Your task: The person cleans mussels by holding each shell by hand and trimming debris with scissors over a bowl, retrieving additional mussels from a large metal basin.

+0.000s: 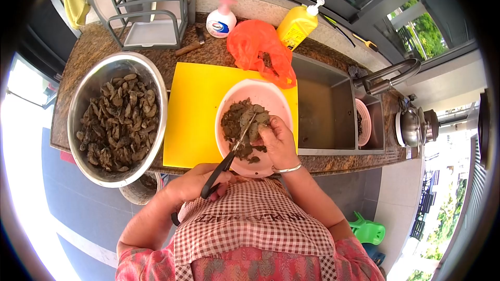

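My left hand (pixel 205 181) is closed around the black handles of a pair of scissors (pixel 219 172). The blades slant up over a pink bowl (pixel 278 99) and meet a grey-brown, muddy-looking piece (pixel 253 120), whose kind I cannot make out. My right hand (pixel 278 143), with a bracelet at the wrist, pinches that piece between thumb and fingers above the bowl. Dark brown bits (pixel 234 117) lie in the bowl below. The bowl rests on the right part of a yellow cutting board (pixel 190 114).
On the left, a large steel basin (pixel 74 125) holds many similar brown pieces. A red plastic bag (pixel 255 41), yellow bottle (pixel 297 26) and white pump bottle (pixel 221 23) stand behind the board. To the right are a sink (pixel 325 104) and tap (pixel 393 75). A knife rack (pixel 148 13) stands at back left.
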`<state>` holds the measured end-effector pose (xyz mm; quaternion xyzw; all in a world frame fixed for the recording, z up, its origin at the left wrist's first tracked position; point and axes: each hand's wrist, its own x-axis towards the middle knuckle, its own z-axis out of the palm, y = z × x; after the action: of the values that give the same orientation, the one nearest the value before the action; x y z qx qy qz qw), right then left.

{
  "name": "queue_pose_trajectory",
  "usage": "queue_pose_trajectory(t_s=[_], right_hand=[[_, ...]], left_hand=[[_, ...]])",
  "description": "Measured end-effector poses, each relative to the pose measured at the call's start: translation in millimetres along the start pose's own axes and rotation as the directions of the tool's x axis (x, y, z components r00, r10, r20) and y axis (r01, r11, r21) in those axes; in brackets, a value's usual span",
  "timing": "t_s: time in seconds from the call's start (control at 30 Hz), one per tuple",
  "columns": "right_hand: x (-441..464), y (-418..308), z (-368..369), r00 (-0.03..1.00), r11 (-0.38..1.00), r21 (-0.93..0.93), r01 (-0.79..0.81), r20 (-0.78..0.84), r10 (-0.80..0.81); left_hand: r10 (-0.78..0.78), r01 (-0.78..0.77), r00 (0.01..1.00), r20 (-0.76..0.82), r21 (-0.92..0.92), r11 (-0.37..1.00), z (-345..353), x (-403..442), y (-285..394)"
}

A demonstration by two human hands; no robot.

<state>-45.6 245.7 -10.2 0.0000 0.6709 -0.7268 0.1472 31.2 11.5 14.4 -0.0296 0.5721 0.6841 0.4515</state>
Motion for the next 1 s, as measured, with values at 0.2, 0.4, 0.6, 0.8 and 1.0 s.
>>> queue_pose_trajectory(t_s=[0.2,0.4,0.6,0.8,1.0], right_hand=[[5,2,-6,0.998,0.997,-0.076,0.029,0.058,-0.025],[5,-7,-5,0.966,0.946,0.201,-0.254,0.000,0.259],[5,-13,-5,0.924,0.902,0.247,-0.355,-0.057,0.379],[8,7,-17,0.918,0.779,0.507,-0.369,0.070,0.390],[9,8,-12,0.962,0.870,0.411,-0.272,0.117,0.245]], left_hand=[[-0.002,0.001,1.000,0.007,0.060,0.998,-2,-9,12],[-0.013,0.012,1.000,-0.015,-0.052,0.999,2,-3,5],[0.016,-0.012,0.997,-0.082,0.052,0.999,9,3,2],[0.041,-0.021,0.997,0.059,-0.309,0.951,3,-5,8],[0.115,-0.051,0.987,0.116,-0.451,0.891,-4,-8,9]])
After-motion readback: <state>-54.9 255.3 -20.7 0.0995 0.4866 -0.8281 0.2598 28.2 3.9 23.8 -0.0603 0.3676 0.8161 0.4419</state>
